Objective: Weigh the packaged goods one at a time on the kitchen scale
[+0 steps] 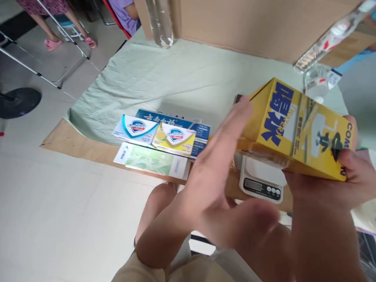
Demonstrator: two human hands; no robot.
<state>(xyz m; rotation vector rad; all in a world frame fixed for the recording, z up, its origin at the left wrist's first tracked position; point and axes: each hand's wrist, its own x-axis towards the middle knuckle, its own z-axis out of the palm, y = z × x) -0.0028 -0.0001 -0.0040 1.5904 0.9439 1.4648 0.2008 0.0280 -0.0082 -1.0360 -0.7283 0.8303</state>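
Observation:
A yellow cardboard box [305, 129] with large blue characters is tilted in the air above the right part of the table. My right hand [349, 172] grips its right end, thumb on the printed face. Beside the box's left end is my left hand [217, 180], fingers stretched out and thumb apart; whether its fingertips touch the box I cannot tell. Beneath the box lies a white kitchen scale [261, 184], partly hidden. Left of my left hand are a white-and-blue soap box [136, 127], a white-and-yellow soap box [173, 139], a dark blue box [202, 137] and a pale green box [149, 159].
A green cloth [211, 74] covers the table, with a cardboard panel [249, 27] behind. Clear bottles [160, 23] stand at the back and right. At upper left are a metal frame [49, 84] and a seated person's legs [70, 19].

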